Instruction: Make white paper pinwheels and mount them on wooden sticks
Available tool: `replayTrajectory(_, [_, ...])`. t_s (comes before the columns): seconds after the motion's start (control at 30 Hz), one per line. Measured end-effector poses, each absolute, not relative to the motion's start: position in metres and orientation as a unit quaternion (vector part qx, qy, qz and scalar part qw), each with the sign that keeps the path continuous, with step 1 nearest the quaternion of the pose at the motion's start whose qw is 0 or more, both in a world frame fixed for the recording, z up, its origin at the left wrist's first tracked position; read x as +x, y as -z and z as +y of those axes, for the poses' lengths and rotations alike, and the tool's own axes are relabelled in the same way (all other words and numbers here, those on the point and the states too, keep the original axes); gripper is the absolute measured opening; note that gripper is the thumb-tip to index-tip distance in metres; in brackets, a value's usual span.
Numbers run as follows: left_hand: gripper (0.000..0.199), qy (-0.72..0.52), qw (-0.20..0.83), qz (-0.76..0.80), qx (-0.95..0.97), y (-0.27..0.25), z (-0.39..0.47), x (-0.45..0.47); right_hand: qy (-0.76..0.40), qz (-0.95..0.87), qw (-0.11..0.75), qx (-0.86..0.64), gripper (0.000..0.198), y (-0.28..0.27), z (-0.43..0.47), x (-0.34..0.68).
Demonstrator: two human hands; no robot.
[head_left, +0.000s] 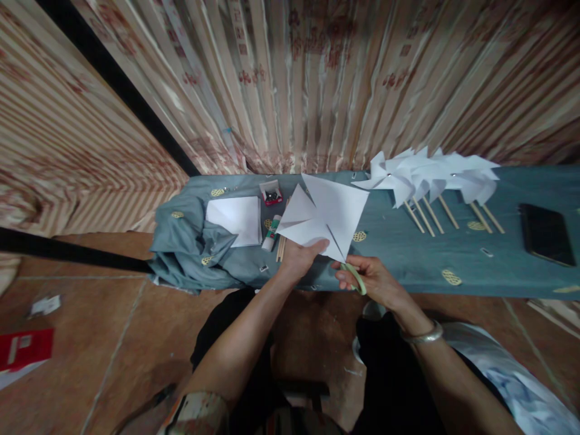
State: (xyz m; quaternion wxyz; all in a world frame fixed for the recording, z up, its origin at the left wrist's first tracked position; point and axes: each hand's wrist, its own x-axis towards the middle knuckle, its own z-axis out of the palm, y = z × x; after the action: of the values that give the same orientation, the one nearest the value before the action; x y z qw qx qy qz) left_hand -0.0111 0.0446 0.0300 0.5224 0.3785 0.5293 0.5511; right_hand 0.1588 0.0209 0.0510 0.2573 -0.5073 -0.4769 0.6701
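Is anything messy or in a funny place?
Yes. The blue-green cloth is bunched at the left end, a fold covering part of the paper stack; elsewhere it lies flatter. A red item lies on the floor. The held sheet looks cut, not torn.

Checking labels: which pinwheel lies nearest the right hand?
The leftmost pinwheel, at the row's end beside the held white sheet; the other pinwheels lie farther from the right hand.

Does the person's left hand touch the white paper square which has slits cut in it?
Touching. The head view shows the left hand holding the white paper square, its thumb lying over the lower edge.
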Motion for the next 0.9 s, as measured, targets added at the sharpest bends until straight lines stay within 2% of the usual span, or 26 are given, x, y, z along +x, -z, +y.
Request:
replayTrajectory(0.57, [0.041,-0.552,0.544,0.510,0.373,-0.0343,0.0413,-0.0087,-0.662,-0.502,0.254,-0.494,0.054,-0.0527,0.0208,0.1610])
replayTrajectory(0.9, [0.046,-0.549,0.549,0.510,0.372,-0.0320,0.0417,-0.0091,-0.665,-0.487,0.263,-0.501,0.054,-0.0511,0.0210,0.1592])
